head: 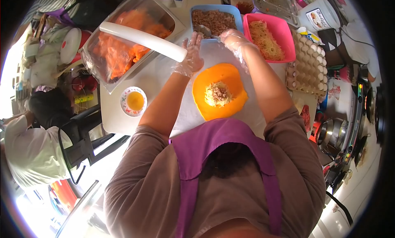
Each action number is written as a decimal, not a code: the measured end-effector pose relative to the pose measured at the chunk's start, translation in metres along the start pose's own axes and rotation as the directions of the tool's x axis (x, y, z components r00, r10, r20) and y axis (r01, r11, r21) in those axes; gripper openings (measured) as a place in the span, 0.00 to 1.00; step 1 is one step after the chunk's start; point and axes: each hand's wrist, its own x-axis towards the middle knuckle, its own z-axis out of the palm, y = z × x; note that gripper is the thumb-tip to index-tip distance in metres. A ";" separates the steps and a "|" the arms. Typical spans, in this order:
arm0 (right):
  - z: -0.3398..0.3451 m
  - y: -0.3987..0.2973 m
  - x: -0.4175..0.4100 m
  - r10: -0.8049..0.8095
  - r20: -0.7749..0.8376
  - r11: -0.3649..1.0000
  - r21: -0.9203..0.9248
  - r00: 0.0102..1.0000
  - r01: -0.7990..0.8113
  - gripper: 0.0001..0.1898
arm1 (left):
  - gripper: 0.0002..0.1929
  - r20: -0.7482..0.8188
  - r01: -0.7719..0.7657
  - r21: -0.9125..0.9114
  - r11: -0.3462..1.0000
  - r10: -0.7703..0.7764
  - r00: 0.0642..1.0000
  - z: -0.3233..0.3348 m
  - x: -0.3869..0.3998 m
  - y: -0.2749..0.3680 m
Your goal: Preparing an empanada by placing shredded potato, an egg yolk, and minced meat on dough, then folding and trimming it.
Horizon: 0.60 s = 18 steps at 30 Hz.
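My right hand [237, 40], in a clear plastic glove, grips a metal spoon [204, 30]. The spoon's bowl rests in cooked ground meat [214, 20] inside a blue plastic tub [238, 13]. My left hand [190, 57], gloved the same way, has its fingers extended beside the near end of a white rolling pin [143, 40]; whether they touch is unclear. Between my forearms lies a flat sheet of orange dough [203, 74]. A mound of pale shreds [211, 96] topped with ground meat [221, 93] sits on it.
Orange dough pieces [117, 50] fill a plastic-covered tray [145, 62], with the rolling pin across it. A pink tub [285, 31] holds pale shreds, beside an egg tray [301, 65]. Yellow liquid [135, 101] fills a small patterned bowl [124, 109]. Another person [37, 154] is at left.
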 end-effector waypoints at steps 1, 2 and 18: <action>0.003 0.006 0.005 -0.003 0.002 1.000 0.000 1.000 0.003 0.14 | 0.41 0.010 0.010 0.008 1.000 -0.010 1.000 -0.001 0.000 -0.001; 0.003 0.020 0.015 0.052 0.053 0.991 0.118 0.997 -0.058 0.13 | 0.41 0.020 0.007 0.015 1.000 -0.008 1.000 -0.001 0.003 0.002; -0.003 0.044 -0.014 0.100 0.151 0.651 0.737 0.983 -0.179 0.14 | 0.43 -0.331 -0.111 -0.319 0.941 -0.001 0.944 0.007 -0.009 0.035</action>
